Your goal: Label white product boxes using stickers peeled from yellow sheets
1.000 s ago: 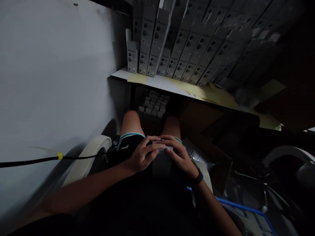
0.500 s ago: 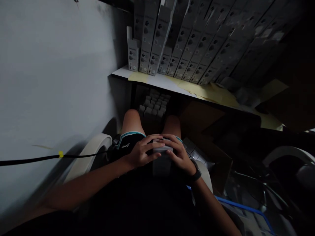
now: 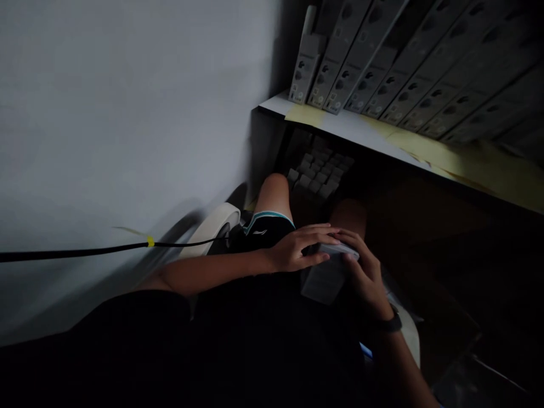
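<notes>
Curling around a small pale gray rounded object [image 3: 339, 250], the fingers [image 3: 317, 233] of the left hand [image 3: 295, 251] close snugly over its far side, while the fingers [image 3: 355, 260] of the right hand [image 3: 365, 280] wrap its right end. Both hands hold it just above the lap, with a flat gray rectangular piece [image 3: 322, 281] touching its near edge; whether the 2 are joined cannot be told. A black wristband [image 3: 391, 324] circles the right wrist. Black shorts [image 3: 266, 231] with teal trim lie left of the hands, beside a curved white band [image 3: 216, 224].

Far ahead, a white shelf [image 3: 340, 124] with a straight front edge carries sheets of yellow paper [image 3: 463, 161] and a tight row of tall gray boxes [image 3: 361, 62] printed with dark shapes. Rows of small gray blocks [image 3: 318, 178] sit in shadow below it. A smooth pale wall [image 3: 127, 113] closes the left side, crossed by a black cable [image 3: 85, 252] with a yellow tag. Open room remains between the hands and the shelf edge.
</notes>
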A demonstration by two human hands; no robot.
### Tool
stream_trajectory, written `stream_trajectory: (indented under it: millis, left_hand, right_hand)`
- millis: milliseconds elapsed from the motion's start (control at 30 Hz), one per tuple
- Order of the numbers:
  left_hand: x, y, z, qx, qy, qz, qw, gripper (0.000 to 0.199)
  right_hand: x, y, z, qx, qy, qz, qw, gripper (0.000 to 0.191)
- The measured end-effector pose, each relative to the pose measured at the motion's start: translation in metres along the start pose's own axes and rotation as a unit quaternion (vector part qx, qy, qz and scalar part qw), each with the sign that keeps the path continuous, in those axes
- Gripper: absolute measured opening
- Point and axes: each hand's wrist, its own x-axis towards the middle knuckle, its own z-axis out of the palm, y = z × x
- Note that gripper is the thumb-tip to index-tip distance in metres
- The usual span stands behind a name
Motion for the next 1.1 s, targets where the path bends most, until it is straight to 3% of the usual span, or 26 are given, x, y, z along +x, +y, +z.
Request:
stream_trajectory:
  millis: [333,533,833,967,1100]
  left_hand:
    - [-0.001,-0.001,0.008,-0.018,-0.006,-0.02,1.0,0.046]
    - [-0.007,-0.003,0.013,-0.026,0.017,-0.009,0.999,0.063]
    - [-0.01,-0.019,0.018,-0.052,0.043,0.006,0.998,0.046]
    - [-0.012,-0.023,0.019,-0.046,0.045,-0.034,0.997,0.051]
    - [-0.017,-0.02,0.018,-0.023,-0.004,-0.112,0.993,0.081]
  right_hand:
    - [0.003,-0.004,0.005,0.012,0.018,0.023,1.0,0.03]
    - [0.002,0.002,-0.001,0.024,-0.012,0.036,0.999,0.031]
    - [0.002,0.015,0.001,0.007,-0.001,0.026,1.0,0.03]
    - [-0.001,0.02,-0.002,-0.022,-0.002,0.012,1.0,0.031]
    - [0.001,0.028,-0.005,-0.046,0.005,0.008,0.999,0.03]
